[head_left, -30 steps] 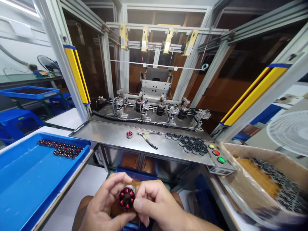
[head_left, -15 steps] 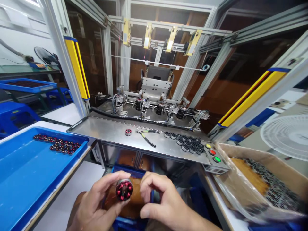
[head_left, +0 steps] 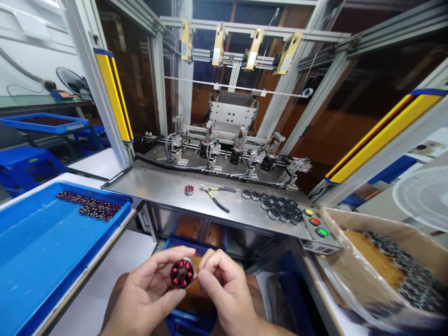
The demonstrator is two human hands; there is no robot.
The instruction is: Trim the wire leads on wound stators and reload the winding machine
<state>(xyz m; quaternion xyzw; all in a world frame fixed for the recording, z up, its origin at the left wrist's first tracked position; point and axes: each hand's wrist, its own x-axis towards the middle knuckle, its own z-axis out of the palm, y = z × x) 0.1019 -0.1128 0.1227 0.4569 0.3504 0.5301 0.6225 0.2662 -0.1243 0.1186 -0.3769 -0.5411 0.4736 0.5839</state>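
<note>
A small round stator with red copper windings (head_left: 182,274) sits low in the middle of the view, in front of my lap. My left hand (head_left: 149,296) is closed round it, thumb and fingers gripping its rim. Just to its right, my right hand (head_left: 224,289) has its fingers curled and pinched together, the fingertips touching or nearly touching the stator's right edge. Whether those fingers hold a wire I cannot make out.
A blue tray (head_left: 31,252) on the left holds several wound stators (head_left: 91,206). The steel shelf (head_left: 157,189) carries one stator (head_left: 189,189), cutters (head_left: 215,196), several black unwound cores (head_left: 278,207) and three buttons (head_left: 315,221). A lined carton (head_left: 381,261) of cores stands right. The winding machine (head_left: 231,149) stands behind.
My right hand drew away from the stator half a second ago and has come back beside it, fingers pinched. My left hand kept hold of the stator throughout.
</note>
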